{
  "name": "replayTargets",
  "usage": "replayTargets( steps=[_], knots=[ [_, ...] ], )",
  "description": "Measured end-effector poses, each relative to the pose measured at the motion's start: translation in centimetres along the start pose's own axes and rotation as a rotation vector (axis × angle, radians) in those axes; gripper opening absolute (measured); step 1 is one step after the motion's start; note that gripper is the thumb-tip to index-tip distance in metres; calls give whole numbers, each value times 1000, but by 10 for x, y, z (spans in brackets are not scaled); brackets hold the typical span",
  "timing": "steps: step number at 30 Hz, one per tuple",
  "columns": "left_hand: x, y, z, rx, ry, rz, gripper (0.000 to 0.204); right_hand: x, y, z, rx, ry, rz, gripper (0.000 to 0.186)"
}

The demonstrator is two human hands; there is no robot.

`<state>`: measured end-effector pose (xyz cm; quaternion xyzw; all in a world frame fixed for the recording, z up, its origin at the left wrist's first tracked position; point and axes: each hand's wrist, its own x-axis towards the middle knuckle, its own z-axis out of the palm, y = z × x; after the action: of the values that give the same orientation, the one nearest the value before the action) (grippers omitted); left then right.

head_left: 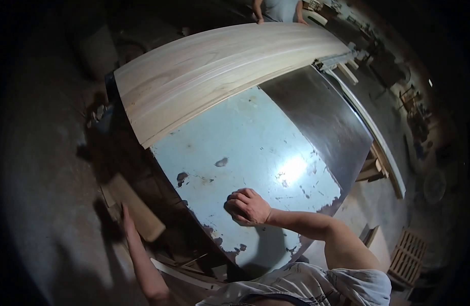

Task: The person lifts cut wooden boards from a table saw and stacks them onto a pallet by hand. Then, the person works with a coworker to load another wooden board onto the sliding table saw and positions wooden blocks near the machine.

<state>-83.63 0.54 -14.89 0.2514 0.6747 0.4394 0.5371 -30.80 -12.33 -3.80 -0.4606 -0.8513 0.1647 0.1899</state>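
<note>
My right hand (249,206) is over the worn pale blue panel (235,137) of the machine table, its fingers curled into a fist. The inside of the fist is hidden. Down at the left, my left hand (128,220) is against the long side of a short wooden board (138,209). Its fingers are mostly hidden, so its grip does not show. Across the far part of the table lies a wide pale wooden panel (219,71) with visible grain.
At the far side a person (280,11) in a grey top has both hands by the wide panel's edge. A long metal rail (367,122) runs along the table's right side. A slatted wooden piece (408,251) lies at lower right. Wood strips (186,275) are at lower left.
</note>
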Motion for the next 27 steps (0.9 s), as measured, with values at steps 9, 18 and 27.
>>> replayTargets(
  steps=[9,18,27],
  knots=[
    [-270,-138,-241,-239,108,326,79,-6,-20,0,42,118,-81,46],
    [-616,-77,-17,-89,665,453,68,-250,-68,-27,812,18,129,69],
    [-742,-114,453,31,-197,527,45,-527,-14,-194,1254,-43,174,82]
  ],
)
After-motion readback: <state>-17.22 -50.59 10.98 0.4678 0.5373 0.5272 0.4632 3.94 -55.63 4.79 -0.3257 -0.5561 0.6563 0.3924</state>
